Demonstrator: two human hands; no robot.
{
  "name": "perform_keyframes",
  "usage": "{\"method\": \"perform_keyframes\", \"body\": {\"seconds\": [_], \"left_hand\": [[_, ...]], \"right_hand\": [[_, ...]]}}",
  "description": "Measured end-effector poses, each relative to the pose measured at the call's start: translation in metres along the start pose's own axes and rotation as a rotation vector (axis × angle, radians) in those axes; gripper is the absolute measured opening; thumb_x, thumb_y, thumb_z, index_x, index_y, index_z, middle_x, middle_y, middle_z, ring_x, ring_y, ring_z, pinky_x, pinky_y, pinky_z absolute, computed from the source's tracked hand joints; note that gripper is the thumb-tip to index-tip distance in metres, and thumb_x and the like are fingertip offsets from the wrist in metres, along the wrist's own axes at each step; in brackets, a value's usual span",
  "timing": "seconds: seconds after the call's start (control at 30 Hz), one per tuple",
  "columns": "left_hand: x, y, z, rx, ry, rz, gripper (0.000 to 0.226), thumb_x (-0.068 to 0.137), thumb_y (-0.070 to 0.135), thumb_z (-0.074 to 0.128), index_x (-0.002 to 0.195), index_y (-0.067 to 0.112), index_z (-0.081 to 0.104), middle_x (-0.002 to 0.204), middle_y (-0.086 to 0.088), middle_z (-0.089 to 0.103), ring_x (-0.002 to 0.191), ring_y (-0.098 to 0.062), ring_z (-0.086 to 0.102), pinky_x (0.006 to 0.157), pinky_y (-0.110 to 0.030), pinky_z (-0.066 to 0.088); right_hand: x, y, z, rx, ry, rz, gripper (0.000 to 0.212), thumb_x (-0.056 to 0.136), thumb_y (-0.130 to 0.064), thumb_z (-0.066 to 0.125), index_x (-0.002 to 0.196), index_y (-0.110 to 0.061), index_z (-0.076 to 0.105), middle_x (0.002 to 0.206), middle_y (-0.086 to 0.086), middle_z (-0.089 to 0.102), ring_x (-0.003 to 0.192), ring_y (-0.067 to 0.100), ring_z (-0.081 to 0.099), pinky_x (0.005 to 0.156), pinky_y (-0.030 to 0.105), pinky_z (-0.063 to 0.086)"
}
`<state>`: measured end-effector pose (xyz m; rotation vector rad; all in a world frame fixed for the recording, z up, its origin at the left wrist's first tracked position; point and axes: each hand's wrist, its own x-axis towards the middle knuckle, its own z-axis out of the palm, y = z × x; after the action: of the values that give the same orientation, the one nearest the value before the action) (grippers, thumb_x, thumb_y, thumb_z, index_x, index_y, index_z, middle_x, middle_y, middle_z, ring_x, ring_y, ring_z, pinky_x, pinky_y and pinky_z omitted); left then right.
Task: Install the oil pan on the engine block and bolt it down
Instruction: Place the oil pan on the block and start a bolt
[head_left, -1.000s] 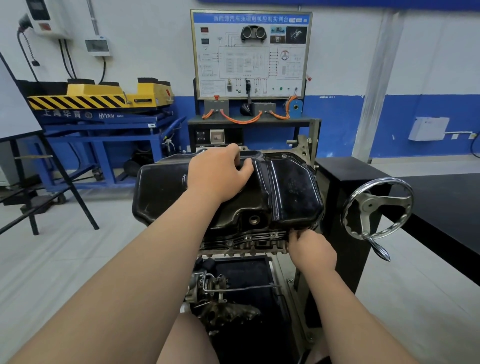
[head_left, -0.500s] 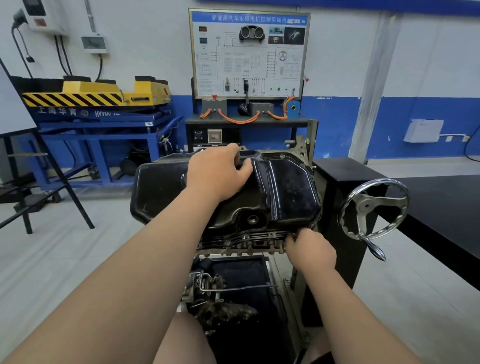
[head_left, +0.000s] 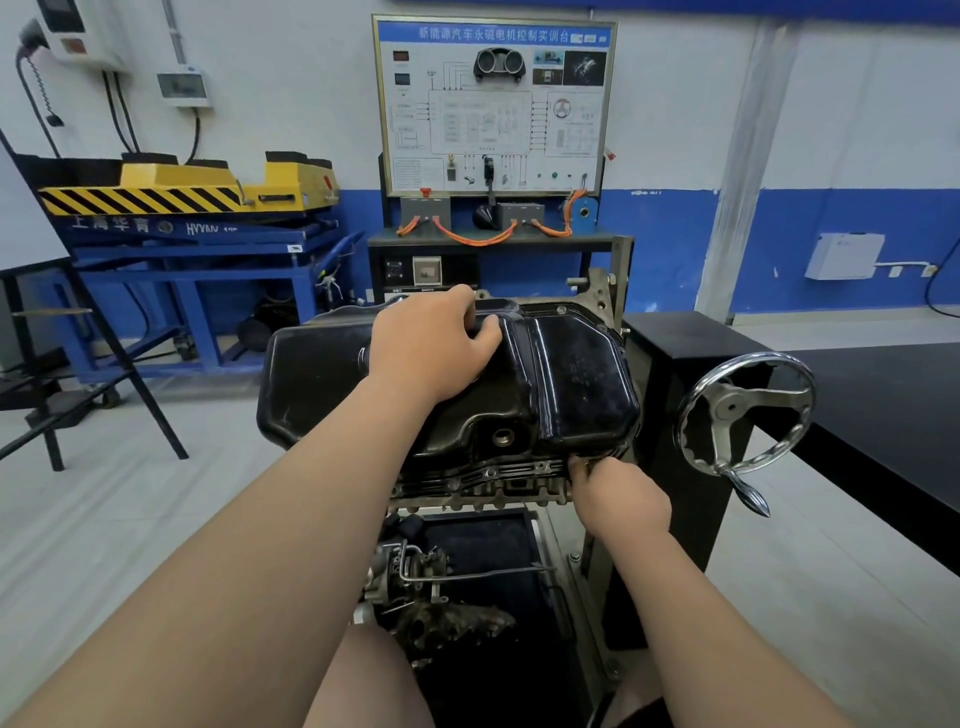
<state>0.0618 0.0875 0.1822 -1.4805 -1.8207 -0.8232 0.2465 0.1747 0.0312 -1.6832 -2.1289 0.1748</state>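
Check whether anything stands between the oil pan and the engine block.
Nothing visible does: the oil pan already sits on the engine block, with the left hand holding its top and the right hand at its near flange.

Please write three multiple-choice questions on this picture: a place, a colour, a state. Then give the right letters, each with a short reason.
1. Where does the left hand rest?
A on the glossy black metal oil pan; B on the handwheel; C on the floor.
2. What colour are the thin looping cables under the white framed diagram board?
A green; B orange; C white.
3. How is the right hand held?
A flat open; B round a wrench; C curled at the pan's near flange.
1 A: it lies over the pan's top. 2 B: they are plainly orange. 3 C: its knuckles bend at the flange; what it holds is hidden.
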Motion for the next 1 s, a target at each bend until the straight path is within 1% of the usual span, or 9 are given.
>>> {"method": "perform_keyframes", "body": {"seconds": [0.13,0.3,0.4,0.47,0.5,0.57,0.63,0.83,1.0], "left_hand": [[0.000,-0.001,0.001,0.000,0.014,0.000,0.031,0.083,0.051,0.046,0.064,0.027,0.039,0.052,0.011,0.042,0.051,-0.011,0.042,0.046,-0.020,0.021],[0.001,-0.001,0.001,-0.016,0.015,-0.002,0.034,0.083,0.050,0.047,0.061,0.028,0.033,0.051,0.012,0.040,0.049,-0.006,0.036,0.046,-0.019,0.020],[0.001,-0.003,0.001,-0.071,0.005,-0.028,0.032,0.083,0.049,0.049,0.061,0.027,0.038,0.051,0.012,0.042,0.050,-0.004,0.037,0.047,-0.019,0.022],[0.002,-0.005,-0.001,-0.220,0.021,-0.105,0.029,0.082,0.046,0.051,0.062,0.025,0.046,0.050,0.011,0.046,0.050,-0.004,0.043,0.047,-0.020,0.028],[0.002,-0.007,-0.003,-0.330,0.052,-0.165,0.028,0.081,0.043,0.052,0.061,0.025,0.047,0.050,0.010,0.047,0.049,-0.004,0.045,0.048,-0.021,0.032],[0.005,-0.010,-0.006,-0.487,0.119,-0.254,0.029,0.082,0.038,0.054,0.056,0.027,0.045,0.049,0.011,0.047,0.049,-0.001,0.046,0.051,-0.018,0.032],[0.007,-0.012,-0.010,-0.506,0.106,-0.261,0.031,0.084,0.035,0.055,0.056,0.028,0.045,0.050,0.010,0.046,0.049,0.001,0.045,0.052,-0.016,0.031],[0.004,-0.023,-0.029,-0.556,0.014,-0.374,0.025,0.088,0.036,0.054,0.067,0.022,0.055,0.061,0.009,0.053,0.060,-0.004,0.049,0.057,-0.023,0.036],[-0.087,-0.071,-0.054,-0.582,0.437,-0.609,0.015,0.085,0.038,0.046,0.072,0.032,0.052,0.067,0.019,0.057,0.065,0.006,0.051,0.058,-0.010,0.037]], "right_hand": [[0.001,-0.002,-0.001,0.030,0.048,-0.007,0.039,0.094,-0.045,0.037,0.083,-0.019,0.063,0.062,-0.006,0.050,0.052,0.012,0.045,0.048,0.024,0.033],[-0.009,-0.010,-0.024,-0.022,-0.171,-0.048,0.045,0.094,-0.053,0.033,0.079,-0.020,0.060,0.075,-0.001,0.060,0.065,0.017,0.054,0.057,0.028,0.042],[-0.017,-0.032,-0.062,0.053,0.131,-0.267,0.040,0.090,-0.050,0.040,0.066,-0.022,0.052,0.061,-0.009,0.053,0.064,0.018,0.059,0.051,0.023,0.033],[-0.027,-0.056,-0.088,0.136,0.357,-0.536,0.021,0.088,-0.048,0.045,0.084,-0.030,0.054,0.080,-0.011,0.056,0.083,0.016,0.058,0.059,0.023,0.041],[-0.031,-0.070,-0.097,0.106,0.342,-0.666,0.033,0.084,-0.050,0.049,0.108,-0.028,0.054,0.104,-0.006,0.056,0.105,0.018,0.052,0.080,0.030,0.046],[-0.032,-0.092,-0.106,-0.052,0.183,-0.853,0.076,0.077,-0.053,0.052,0.142,-0.020,0.030,0.146,0.005,0.029,0.139,0.025,0.017,0.114,0.046,0.019],[-0.028,-0.110,-0.112,-0.176,0.098,-0.950,0.094,0.074,-0.056,0.053,0.149,-0.014,0.014,0.157,0.006,0.009,0.144,0.023,-0.004,0.117,0.047,0.001],[-0.023,-0.121,-0.094,-0.414,0.107,-0.993,0.118,0.067,-0.082,0.047,0.149,-0.019,-0.010,0.158,0.008,-0.012,0.143,0.031,-0.016,0.113,0.058,-0.004],[-0.019,-0.116,-0.089,-0.378,0.164,-1.002,0.112,0.066,-0.085,0.035,0.148,-0.027,-0.014,0.158,0.003,-0.012,0.143,0.029,-0.016,0.114,0.054,-0.006]]}}
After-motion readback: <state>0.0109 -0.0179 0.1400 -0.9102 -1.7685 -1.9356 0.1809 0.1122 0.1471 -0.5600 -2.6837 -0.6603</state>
